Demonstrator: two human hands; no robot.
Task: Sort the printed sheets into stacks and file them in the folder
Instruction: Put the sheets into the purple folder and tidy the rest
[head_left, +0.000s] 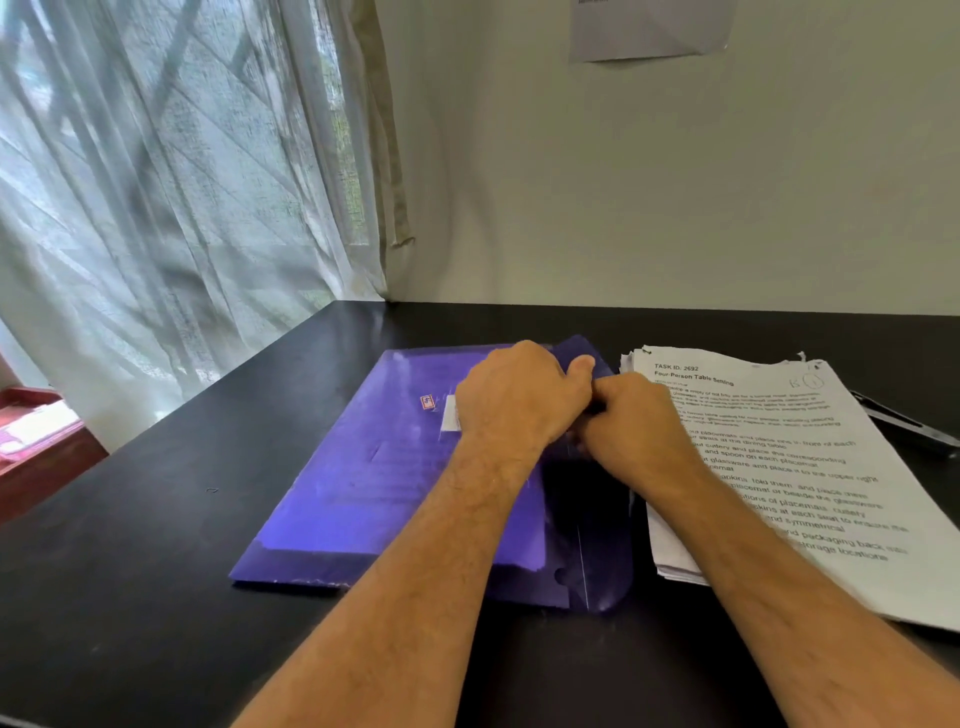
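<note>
Head camera looks down on a black table (156, 597), and both hands meet over the right side of a translucent purple plastic folder (374, 493) lying flat at centre. Left hand (519, 400) sits knuckles-up on the cover, fingers curled under and thumb poking up at the flap (597, 519), which lies along the folder's right edge. Right hand (631, 421) comes in from the other side, fingers curled tight against the left; whatever they pinch between them is hidden, so I cannot tell if it is the flap's catch or only the flap's edge. My read: they are working the closure, one hand pinning the cover so it stays put while the other tugs.

Through the purple plastic, faint lines of print show, so sheets seem to be inside; how many, no telling. A small white label (449, 413) and an orange sticker (427, 401) sit on the cover.

Just right of the folder, nearly touching it, lies a thick stack of printed sheets (769, 467), top page headed "Four-Person Table Setting", right forearm crossing its near corner. A dark pen (904, 423) lies beyond the stack
</note>
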